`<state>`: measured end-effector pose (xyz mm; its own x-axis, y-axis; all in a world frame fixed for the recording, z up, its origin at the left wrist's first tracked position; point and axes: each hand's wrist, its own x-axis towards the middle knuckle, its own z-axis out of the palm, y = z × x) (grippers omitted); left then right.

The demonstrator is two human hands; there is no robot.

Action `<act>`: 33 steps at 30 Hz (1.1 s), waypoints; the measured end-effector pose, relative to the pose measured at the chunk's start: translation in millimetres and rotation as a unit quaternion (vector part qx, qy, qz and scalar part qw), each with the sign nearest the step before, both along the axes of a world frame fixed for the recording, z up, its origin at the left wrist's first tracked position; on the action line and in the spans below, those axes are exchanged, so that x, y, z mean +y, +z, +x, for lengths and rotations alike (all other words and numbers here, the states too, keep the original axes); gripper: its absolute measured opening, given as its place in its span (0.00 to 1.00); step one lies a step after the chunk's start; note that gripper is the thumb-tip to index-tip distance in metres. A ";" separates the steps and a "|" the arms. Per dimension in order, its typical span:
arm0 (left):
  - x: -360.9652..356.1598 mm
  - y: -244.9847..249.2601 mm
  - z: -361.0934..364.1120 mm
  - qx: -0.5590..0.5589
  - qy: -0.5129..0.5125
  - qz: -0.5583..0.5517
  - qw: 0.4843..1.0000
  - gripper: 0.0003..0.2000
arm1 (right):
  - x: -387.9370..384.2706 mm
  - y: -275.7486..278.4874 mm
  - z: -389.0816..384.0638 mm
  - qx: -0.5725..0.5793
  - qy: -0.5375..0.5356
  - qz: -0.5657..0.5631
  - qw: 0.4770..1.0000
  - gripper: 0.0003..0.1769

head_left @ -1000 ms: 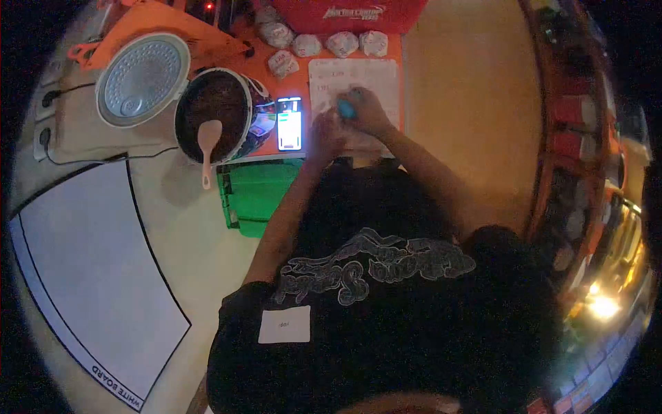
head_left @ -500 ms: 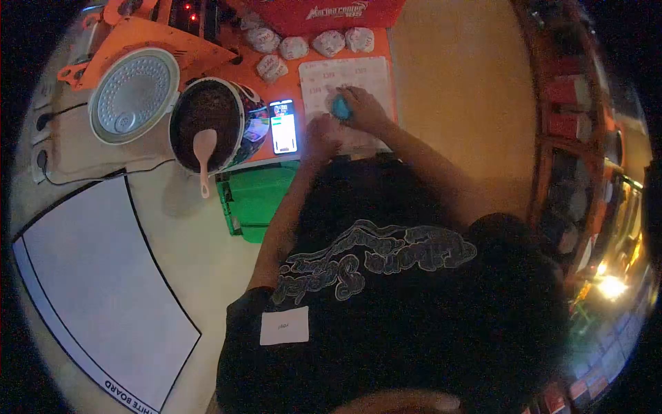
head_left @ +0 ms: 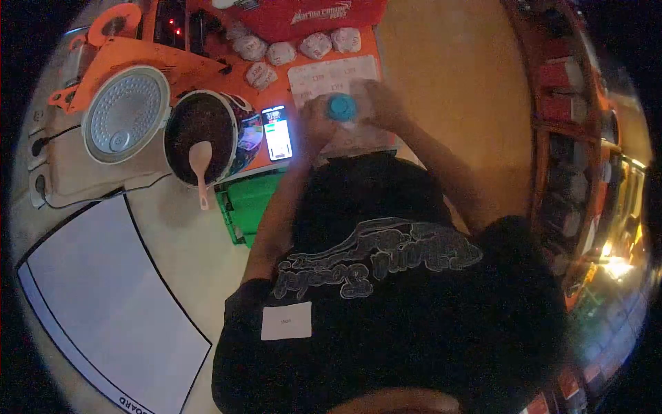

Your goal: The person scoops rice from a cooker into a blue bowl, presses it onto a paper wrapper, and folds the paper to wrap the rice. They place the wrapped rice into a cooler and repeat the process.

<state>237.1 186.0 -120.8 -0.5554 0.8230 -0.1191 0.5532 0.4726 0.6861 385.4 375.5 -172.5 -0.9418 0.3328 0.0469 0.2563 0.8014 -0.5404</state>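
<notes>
A small round blue thing (head_left: 341, 107), like a mould or cup seen from above, sits over a sheet of printed white wrapping paper (head_left: 318, 77). Close at its left side is my left hand (head_left: 315, 123), dark and blurred, with its fingers hardly showing. My right hand (head_left: 381, 102) is at the right part of the paper, apart from the blue thing. Its fingers are smeared, and I cannot tell whether they grip the paper.
Several paper-wrapped bundles (head_left: 316, 45) lie behind the paper, before a red box (head_left: 276, 19). To the left are a lit phone (head_left: 277, 134), an open pot (head_left: 200, 117) of dark food with a pink paddle (head_left: 200, 162), its lid (head_left: 127, 110), a green container (head_left: 252, 203) and a whiteboard (head_left: 114, 297).
My right hand has come off the blue thing and moved right. My left hand has risen to beside it. The whole view has shifted slightly.
</notes>
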 end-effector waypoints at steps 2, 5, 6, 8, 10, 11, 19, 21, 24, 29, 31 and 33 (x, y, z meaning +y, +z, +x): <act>15.3 3.4 3.2 0.109 -0.065 0.054 0.990 0.35 | -2.0 4.6 16.1 -0.065 -0.035 0.003 0.997 0.62; 23.7 -24.3 7.0 0.156 -0.116 0.051 0.979 0.35 | -12.2 15.0 26.7 -0.089 0.013 0.028 0.996 0.63; 20.3 -30.6 5.8 0.158 -0.119 0.051 0.979 0.35 | -17.4 15.0 25.8 -0.108 0.002 0.034 0.994 0.63; 18.6 -36.3 3.9 0.138 -0.107 0.040 0.984 0.35 | -16.1 6.6 26.5 -0.129 -0.015 0.045 0.991 0.63; 13.8 -32.4 8.6 0.130 -0.109 0.032 0.985 0.35 | -21.7 0.9 31.9 -0.053 -0.009 0.053 0.997 0.63; 15.5 -30.8 8.5 0.126 -0.106 0.021 0.986 0.35 | -20.7 -1.5 32.1 -0.053 -0.013 0.055 0.997 0.63; 21.9 -20.1 9.4 0.120 -0.083 -0.065 0.987 0.37 | -21.0 5.2 29.3 -0.092 0.003 0.042 0.995 0.63; 21.1 -25.1 8.1 0.125 -0.078 -0.055 0.988 0.37 | -20.0 10.6 27.5 -0.110 0.005 0.040 0.993 0.63; 19.7 -27.1 3.7 0.074 -0.094 -0.022 0.993 0.36 | -19.6 18.4 26.2 -0.125 0.005 0.036 0.991 0.62; 16.7 -23.6 2.9 0.089 -0.110 0.030 0.989 0.35 | -18.2 16.9 23.4 -0.135 0.010 0.023 0.991 0.62; 15.8 -10.0 3.0 0.098 -0.099 0.062 0.988 0.35 | -19.2 15.7 26.0 -0.139 0.011 0.043 0.989 0.62; 13.5 -1.4 -3.8 0.105 -0.087 0.091 0.986 0.35 | -21.8 13.1 27.9 -0.140 -0.005 0.047 0.989 0.57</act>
<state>233.3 199.5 -122.2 -0.4001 0.9055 0.1416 0.7545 0.2378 0.6117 413.3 353.6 -159.4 -0.9188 0.3495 -0.1837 0.3940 0.8411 -0.3706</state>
